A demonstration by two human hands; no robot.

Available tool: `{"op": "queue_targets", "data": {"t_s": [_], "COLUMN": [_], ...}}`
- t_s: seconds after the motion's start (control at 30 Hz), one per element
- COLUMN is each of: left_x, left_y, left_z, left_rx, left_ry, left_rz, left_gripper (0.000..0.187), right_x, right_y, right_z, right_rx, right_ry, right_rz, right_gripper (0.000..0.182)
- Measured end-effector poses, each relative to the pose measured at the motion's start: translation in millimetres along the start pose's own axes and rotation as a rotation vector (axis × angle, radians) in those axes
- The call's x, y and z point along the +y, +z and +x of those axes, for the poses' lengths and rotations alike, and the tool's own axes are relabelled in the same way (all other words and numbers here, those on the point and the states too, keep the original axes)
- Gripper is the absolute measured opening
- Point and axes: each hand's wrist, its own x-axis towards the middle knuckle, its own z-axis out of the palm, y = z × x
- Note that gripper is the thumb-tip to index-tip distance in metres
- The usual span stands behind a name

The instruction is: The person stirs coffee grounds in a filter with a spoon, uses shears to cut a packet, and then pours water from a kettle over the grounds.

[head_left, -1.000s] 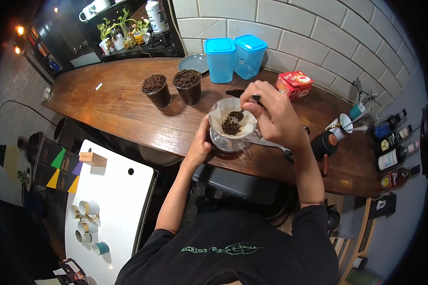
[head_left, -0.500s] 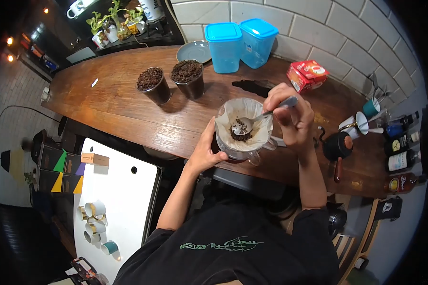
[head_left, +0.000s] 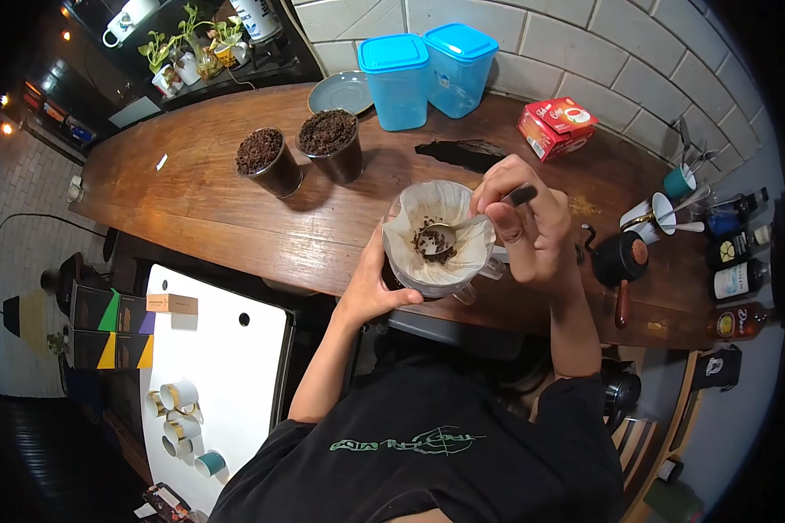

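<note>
My right hand (head_left: 530,225) pinches the handle of a metal spoon (head_left: 445,234), whose bowl is down inside a paper coffee filter (head_left: 401,248). Dark coffee grounds (head_left: 439,255) lie at the bottom of the filter and dot its walls. A clear dripper (head_left: 490,267) with a side handle surrounds the paper, above a glass vessel that is mostly hidden. Wrapped around the left side of it is my left hand (head_left: 377,288), thumb at the front. Two glasses stand further back to the left, one glass of grounds (head_left: 270,163) and another glass of grounds (head_left: 333,146).
Two blue-lidded containers (head_left: 396,83) and a grey plate (head_left: 340,93) stand near the tiled wall. A red box (head_left: 556,128) is at the back right. On the right are a black kettle (head_left: 619,259) and several bottles (head_left: 740,281). Several cups (head_left: 181,427) sit on a white table (head_left: 235,357).
The spoon has shifted within the filter, its bowl now flatter over the grounds. The whole view has moved slightly; my left hand keeps its hold.
</note>
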Motion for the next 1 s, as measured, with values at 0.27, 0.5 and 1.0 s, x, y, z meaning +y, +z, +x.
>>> {"op": "queue_targets", "data": {"t_s": [0.27, 0.5, 1.0], "left_x": [-4.6, 19.9, 13.5], "left_y": [1.4, 1.4, 0.6], "left_z": [-3.4, 3.7, 5.3], "left_rx": [0.022, 0.013, 0.012], "left_ry": [-0.025, 0.027, 0.104], "left_rz": [-0.014, -0.068, -0.042], "left_gripper": [0.132, 0.12, 0.116], "right_x": [4.9, -4.5, -6.7], "right_y": [0.5, 0.4, 5.2], "right_z": [0.8, 2.7, -1.7], "right_rx": [0.045, -0.008, -0.004], "right_ry": [-0.226, -0.274, -0.295], "right_rz": [-0.156, -0.26, -0.267], "right_gripper": [0.01, 0.015, 0.006]}}
